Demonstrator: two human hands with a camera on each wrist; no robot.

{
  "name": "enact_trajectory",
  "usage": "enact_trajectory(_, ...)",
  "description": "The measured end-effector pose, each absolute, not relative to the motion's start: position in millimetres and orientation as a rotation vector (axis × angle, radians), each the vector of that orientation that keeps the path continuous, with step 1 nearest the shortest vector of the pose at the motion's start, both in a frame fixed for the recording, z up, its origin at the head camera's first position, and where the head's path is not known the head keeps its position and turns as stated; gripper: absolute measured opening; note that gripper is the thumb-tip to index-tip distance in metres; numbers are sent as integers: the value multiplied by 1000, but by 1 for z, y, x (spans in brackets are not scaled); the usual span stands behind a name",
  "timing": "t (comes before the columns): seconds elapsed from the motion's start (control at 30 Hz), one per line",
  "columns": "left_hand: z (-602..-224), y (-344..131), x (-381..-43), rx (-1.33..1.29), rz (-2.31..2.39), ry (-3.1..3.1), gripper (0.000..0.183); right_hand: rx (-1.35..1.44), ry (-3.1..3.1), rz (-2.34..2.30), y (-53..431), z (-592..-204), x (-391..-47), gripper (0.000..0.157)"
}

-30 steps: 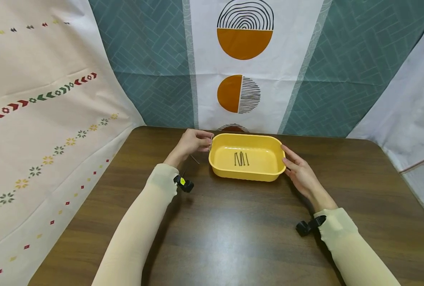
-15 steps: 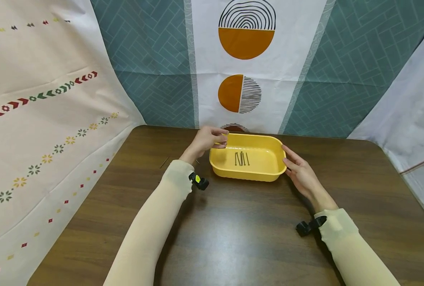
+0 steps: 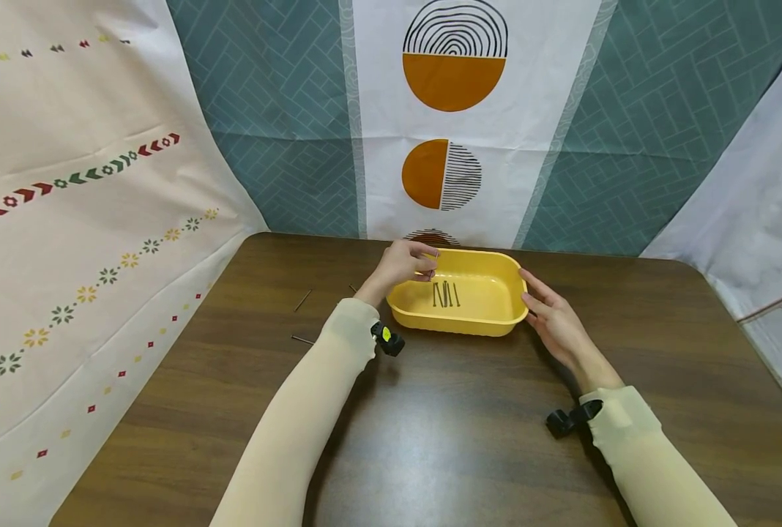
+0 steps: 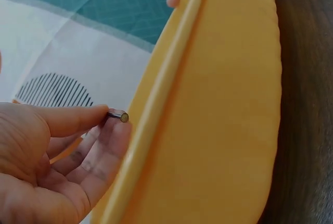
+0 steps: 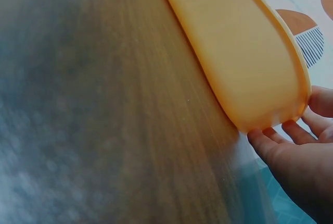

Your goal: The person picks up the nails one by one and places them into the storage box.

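A thin dark nail [image 4: 124, 117] with a flat round head is pinched between the thumb and fingers of my left hand [image 3: 400, 267]. That hand is over the left part of a yellow plastic tray [image 3: 457, 322], and the nail stands roughly upright in the head view. Below the fingertips, several nails [image 3: 447, 294] lie side by side on the tray floor. At the tray's right end, my right hand [image 3: 558, 320] holds the rim and outer wall, with fingertips against the plastic [image 5: 260, 78].
Left of the tray, a loose nail [image 3: 303, 300] lies on the brown wooden table [image 3: 457, 424]. Another nail [image 3: 302, 339] is partly hidden by the left sleeve, and a third thin piece [image 3: 352, 288] shows beside the left wrist. Patterned cloths [image 3: 285, 139] hang behind.
My left hand has moved right, from beside the tray's left rim to over its inside, carrying the nail. Nails on the table came into view behind it. The right hand stayed put.
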State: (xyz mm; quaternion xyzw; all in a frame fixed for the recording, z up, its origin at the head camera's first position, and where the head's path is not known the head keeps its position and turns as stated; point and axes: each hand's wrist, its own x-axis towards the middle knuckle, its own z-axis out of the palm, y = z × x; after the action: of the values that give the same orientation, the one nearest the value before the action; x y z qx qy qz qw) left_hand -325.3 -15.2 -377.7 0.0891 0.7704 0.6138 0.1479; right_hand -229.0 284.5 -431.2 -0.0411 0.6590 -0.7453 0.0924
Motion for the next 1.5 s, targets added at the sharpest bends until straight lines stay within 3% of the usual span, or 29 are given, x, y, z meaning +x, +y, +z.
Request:
enact_trajectory(0.83, -398, 33, -321, 189, 1641, 2304, 26, -128, 1939, -2231, 285, -434, -228, 61)
enact_trajectory(1.17, -406, 56, -319, 51, 1559, 2404, 29, -142, 1940, -2228, 284, -434, -229, 61)
enact_trajectory(1.5, -406, 57, -317, 105, 1472, 2431, 25, -150, 1951, -2227, 285, -433, -230, 62)
